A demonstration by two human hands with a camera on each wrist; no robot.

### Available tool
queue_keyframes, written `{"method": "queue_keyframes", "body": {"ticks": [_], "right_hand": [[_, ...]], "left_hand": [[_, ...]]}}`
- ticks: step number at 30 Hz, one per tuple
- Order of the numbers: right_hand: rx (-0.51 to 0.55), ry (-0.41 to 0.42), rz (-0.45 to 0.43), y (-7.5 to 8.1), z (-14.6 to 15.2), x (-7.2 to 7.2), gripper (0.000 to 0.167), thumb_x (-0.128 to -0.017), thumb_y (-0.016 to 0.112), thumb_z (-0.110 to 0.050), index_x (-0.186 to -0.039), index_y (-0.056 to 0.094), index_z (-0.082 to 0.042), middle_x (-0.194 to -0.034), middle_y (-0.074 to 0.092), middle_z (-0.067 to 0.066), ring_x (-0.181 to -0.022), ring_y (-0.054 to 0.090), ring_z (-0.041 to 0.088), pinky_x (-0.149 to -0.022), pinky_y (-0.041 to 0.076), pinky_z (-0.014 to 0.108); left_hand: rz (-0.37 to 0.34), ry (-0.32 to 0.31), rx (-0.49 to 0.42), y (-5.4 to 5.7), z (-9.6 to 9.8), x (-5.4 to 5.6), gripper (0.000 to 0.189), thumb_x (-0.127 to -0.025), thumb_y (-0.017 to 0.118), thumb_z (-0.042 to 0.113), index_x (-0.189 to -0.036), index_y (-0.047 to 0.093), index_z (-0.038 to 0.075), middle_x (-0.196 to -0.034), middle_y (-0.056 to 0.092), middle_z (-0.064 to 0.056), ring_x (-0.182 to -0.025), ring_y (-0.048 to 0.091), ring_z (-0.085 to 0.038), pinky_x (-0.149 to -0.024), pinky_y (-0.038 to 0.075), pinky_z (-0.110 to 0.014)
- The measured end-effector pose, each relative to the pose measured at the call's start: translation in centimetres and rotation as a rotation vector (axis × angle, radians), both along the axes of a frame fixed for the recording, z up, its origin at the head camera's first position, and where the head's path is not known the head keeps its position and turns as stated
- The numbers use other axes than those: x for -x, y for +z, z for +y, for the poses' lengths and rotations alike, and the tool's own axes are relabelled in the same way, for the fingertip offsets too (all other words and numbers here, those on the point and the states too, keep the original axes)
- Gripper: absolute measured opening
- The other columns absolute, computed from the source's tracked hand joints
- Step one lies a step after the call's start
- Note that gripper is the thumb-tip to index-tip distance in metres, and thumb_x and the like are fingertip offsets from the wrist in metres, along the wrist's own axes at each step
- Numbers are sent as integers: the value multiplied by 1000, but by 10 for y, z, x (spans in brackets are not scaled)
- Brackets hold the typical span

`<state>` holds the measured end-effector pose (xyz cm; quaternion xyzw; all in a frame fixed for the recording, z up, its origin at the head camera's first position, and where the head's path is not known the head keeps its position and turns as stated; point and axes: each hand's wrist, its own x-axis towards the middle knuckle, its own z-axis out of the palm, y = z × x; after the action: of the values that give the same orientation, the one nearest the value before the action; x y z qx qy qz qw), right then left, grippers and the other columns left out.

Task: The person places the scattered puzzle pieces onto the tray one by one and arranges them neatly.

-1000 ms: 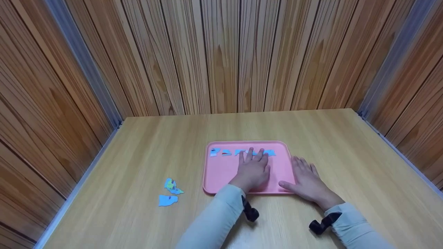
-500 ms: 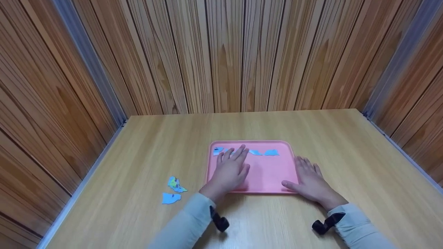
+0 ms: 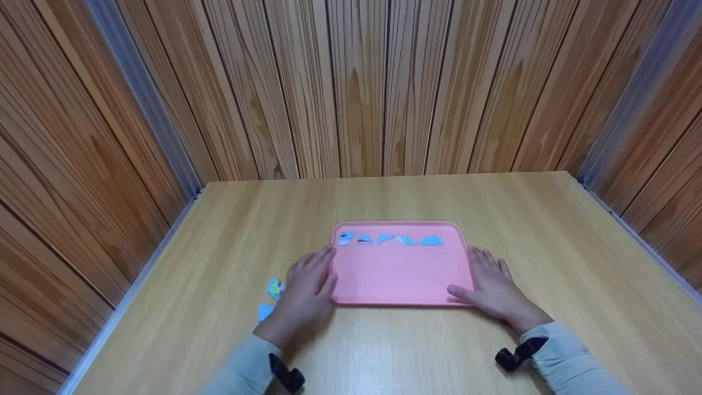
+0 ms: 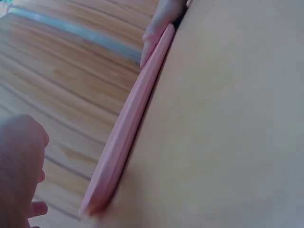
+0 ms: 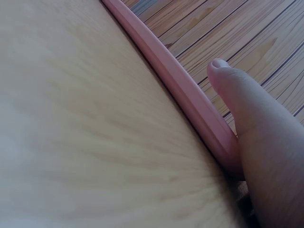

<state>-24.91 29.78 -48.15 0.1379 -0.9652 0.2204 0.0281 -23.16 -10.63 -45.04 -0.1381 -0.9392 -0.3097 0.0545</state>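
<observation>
A pink tray (image 3: 400, 274) lies on the table, with a row of several small blue printed pieces (image 3: 431, 241), ragged like torn paper, along its far side. My left hand (image 3: 307, 282) is at the tray's left edge, fingers extended and holding nothing; whether it touches the rim is unclear. Against the right edge rests my right hand (image 3: 491, 285), its fingers straight along the outside and its thumb (image 5: 232, 80) over the near right corner. Left of the tray, partly hidden by my left hand, are a blue-green-yellow piece (image 3: 275, 288) and a plain blue piece (image 3: 265, 312).
The light wooden table (image 3: 247, 219) is enclosed by wood-panelled walls (image 3: 351, 88) at the back and sides. Black straps with small mounts (image 3: 521, 354) sit around both sleeved wrists.
My left hand has moved left from over the row of pieces to the tray's left edge, uncovering the row and partly covering the loose pieces. The right hand stays at the right edge.
</observation>
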Motion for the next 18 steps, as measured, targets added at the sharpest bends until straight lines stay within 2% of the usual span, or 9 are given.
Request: {"method": "queue_keyframes", "body": {"ticks": [2,9,14,18], "right_hand": [[0,-1,0,0,0,0,111,-90,60,-63,-154,13,15,-160,16,35,-149,8,52,-115,0,66],[4,1,2,0,-1,2,111,-90,60,-64,-154,13,15,-161,16,35,-149,8,52,-115,0,66],[-2,2,-2,0,-1,2,112,-91,60,-64,-154,13,14,-161,15,35,-149,8,52,-115,0,67],[-3,0,-5,1,0,1,111,-91,60,-64,-154,13,14,-161,16,35,-149,8,52,-115,0,67]], "left_hand": [[21,-1,-14,-3,-17,-1,59,-104,54,34,-158,33,27,-163,33,3,-149,26,-32,-119,15,-57],[-5,27,-42,-14,-75,-5,75,-93,70,41,-158,34,28,-163,32,6,-149,23,-28,-117,20,-60],[-44,21,-84,-25,-106,-9,93,-82,82,46,-158,35,21,-162,32,-4,-147,22,-34,-114,13,-63],[-88,15,-78,-31,-122,-11,106,-72,87,53,-158,33,22,-161,30,-9,-146,20,-38,-113,9,-64]]}}
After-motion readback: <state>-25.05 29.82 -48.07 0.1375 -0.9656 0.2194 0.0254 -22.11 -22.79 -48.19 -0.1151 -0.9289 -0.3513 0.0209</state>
